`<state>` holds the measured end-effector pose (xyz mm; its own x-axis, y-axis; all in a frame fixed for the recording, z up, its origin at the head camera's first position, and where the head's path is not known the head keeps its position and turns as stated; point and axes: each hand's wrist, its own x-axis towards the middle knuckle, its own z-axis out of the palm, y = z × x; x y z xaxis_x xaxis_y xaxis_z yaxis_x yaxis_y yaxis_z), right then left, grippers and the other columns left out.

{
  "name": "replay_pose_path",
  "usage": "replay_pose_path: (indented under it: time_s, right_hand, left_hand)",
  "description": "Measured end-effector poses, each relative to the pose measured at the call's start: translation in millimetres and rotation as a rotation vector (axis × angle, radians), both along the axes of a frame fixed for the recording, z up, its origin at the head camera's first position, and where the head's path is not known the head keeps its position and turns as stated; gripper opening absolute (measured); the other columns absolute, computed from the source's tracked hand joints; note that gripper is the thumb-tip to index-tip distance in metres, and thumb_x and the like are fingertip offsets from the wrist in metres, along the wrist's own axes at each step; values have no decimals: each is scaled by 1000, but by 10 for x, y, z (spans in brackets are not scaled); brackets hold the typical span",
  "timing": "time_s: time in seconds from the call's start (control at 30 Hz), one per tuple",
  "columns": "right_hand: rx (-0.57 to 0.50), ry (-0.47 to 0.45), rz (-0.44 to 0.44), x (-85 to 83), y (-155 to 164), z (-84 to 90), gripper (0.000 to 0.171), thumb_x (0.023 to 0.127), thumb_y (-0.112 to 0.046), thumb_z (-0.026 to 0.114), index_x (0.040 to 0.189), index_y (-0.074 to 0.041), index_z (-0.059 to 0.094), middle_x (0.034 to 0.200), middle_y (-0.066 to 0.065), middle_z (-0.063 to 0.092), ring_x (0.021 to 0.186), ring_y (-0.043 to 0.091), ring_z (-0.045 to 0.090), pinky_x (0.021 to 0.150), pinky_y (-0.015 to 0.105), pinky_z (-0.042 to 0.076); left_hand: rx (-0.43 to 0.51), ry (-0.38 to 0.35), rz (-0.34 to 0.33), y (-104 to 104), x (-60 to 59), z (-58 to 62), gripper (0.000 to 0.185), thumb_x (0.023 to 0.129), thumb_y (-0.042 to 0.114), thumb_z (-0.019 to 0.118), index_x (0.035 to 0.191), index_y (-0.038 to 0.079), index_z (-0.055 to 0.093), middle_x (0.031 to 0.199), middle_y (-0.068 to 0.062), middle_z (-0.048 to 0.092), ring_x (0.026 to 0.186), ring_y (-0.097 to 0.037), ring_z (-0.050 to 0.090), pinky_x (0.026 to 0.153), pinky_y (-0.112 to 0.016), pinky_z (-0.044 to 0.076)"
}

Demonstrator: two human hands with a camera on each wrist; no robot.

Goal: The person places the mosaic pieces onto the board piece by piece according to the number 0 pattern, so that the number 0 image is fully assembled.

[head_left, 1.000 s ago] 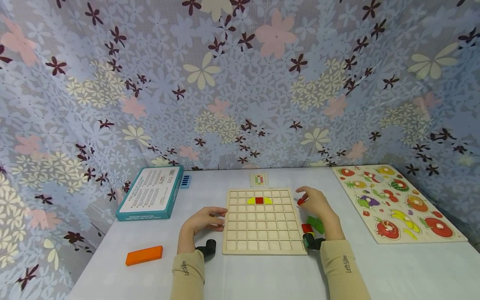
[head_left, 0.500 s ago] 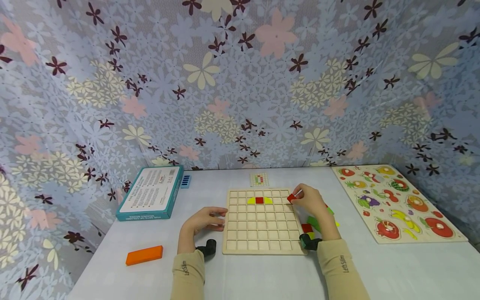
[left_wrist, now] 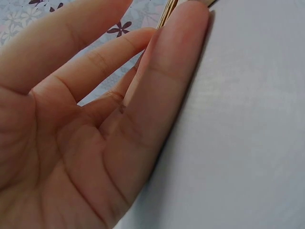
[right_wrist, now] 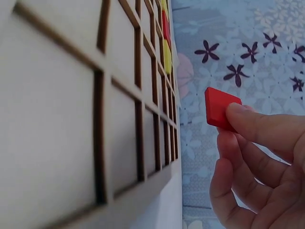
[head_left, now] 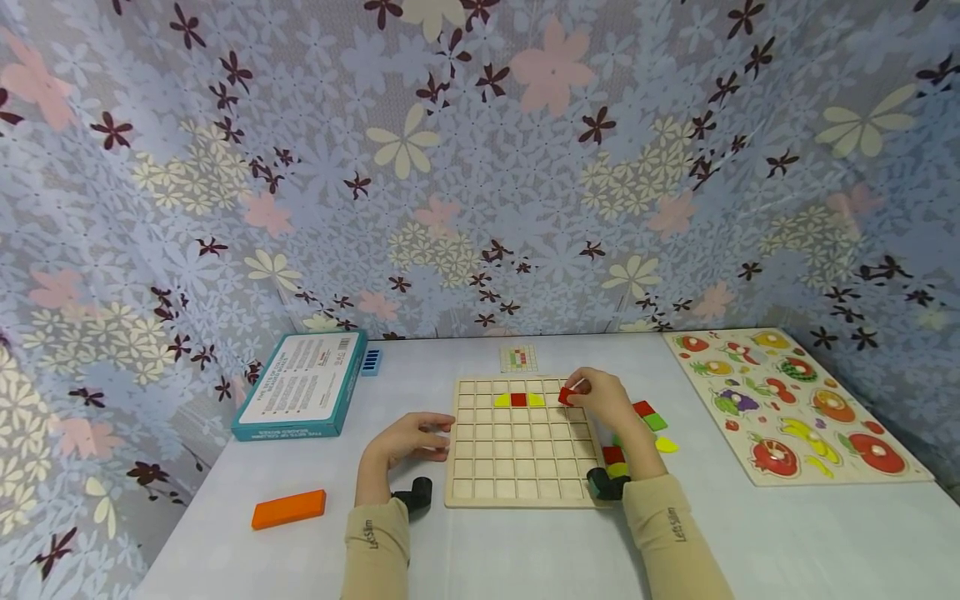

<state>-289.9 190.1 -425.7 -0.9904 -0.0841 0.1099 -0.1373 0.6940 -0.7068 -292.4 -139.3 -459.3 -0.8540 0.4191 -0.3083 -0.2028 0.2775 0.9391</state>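
Observation:
My right hand [head_left: 606, 400] pinches a red square tile [right_wrist: 220, 109] between thumb and fingers, above the upper right cells of a wooden grid board [head_left: 523, 467]. Near the board's top edge, a red tile [head_left: 518, 400] sits in a cell between two yellow rounded tiles [head_left: 536, 400]. My left hand [head_left: 408, 437] stays at the board's left edge with relaxed fingers, fingertips against the rim. Seen from the left wrist, the thumb [left_wrist: 162, 81] and fingers hold no tile. Loose red and green tiles [head_left: 649, 415] lie right of the board, partly hidden by my right forearm.
Behind the board lies a small pattern card [head_left: 518, 359]. A teal box [head_left: 300, 385] and a small blue item [head_left: 371, 362] stand back left, an orange block [head_left: 288, 509] front left. A fruit puzzle board [head_left: 795, 408] lies to the right. Near it is a yellow tile [head_left: 666, 445].
My right hand has carried the red tile leftward from beside the board to above its upper right cells. Loose tiles behind the forearm came into view. The left hand stayed put.

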Motion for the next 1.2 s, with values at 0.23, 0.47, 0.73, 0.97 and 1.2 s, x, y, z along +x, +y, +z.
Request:
replay_pose_path:
  time_s: [0.23, 0.47, 0.73, 0.97, 1.2]
  right_hand:
    - [-17, -7, 55, -17, -92, -1, 9, 83, -4, 66, 92, -3, 63, 84, 12, 64, 76, 24, 60, 65, 35, 51]
    - [23, -58, 78, -41, -206, -15, 11, 85, 4, 59, 93, -2, 64, 88, 12, 65, 80, 24, 60, 69, 35, 52]
    - [28, -69, 135, -82, -286, -30, 12, 80, 8, 61, 87, -3, 63, 84, 8, 63, 78, 21, 57, 67, 34, 50]
    - [60, -60, 168, -114, -301, -77, 13, 78, 8, 61, 84, -3, 63, 82, 9, 62, 76, 19, 56, 64, 32, 48]
    - [81, -81, 172, -119, -322, -73, 10, 80, 6, 61, 84, -3, 64, 82, 8, 62, 78, 21, 55, 68, 34, 48]
  left_hand:
    - [-4, 0, -6, -5, -7, -5, 49, 82, 1, 65, 128, -4, 51, 121, -17, 53, 80, -18, 64, 76, -33, 57]
    - [0, 1, -9, -4, -6, -4, 49, 82, 1, 65, 128, -4, 51, 121, -17, 53, 80, -18, 64, 76, -34, 57]
    - [-1, 1, -8, 1, 0, 15, 49, 82, 1, 65, 128, -5, 50, 121, -18, 52, 79, -17, 64, 75, -33, 57]
    - [7, -6, -12, -2, 0, 18, 49, 82, 1, 65, 128, -4, 50, 122, -18, 52, 81, -18, 64, 76, -34, 57]
    - [3, -8, -13, -6, -9, 7, 49, 82, 1, 65, 128, -5, 50, 122, -18, 52, 80, -17, 63, 76, -33, 57]
